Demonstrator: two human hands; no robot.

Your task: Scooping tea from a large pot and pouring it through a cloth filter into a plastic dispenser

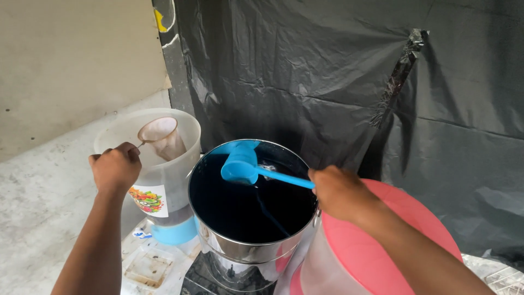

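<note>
Over the steel pot (248, 240), a blue ladle (240, 165) is gripped by the closed right hand (339, 192); left of the pot, a strainer (159, 134) (above a translucent jug (169, 175)) is pinched in the fisted left hand (115, 167).

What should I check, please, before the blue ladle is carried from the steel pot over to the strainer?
1. Right hand holds the blue ladle by its handle: ok.
2. Left hand holds the strainer over the translucent container: ok.
3. Ladle raised above the dark liquid in the steel pot: ok.
4. Ladle filled: cannot tell, its bowl faces away.
5. Strainer mesh free of residue: cannot tell.
6. Path from pot to strainer free of obstacles: ok.
</note>
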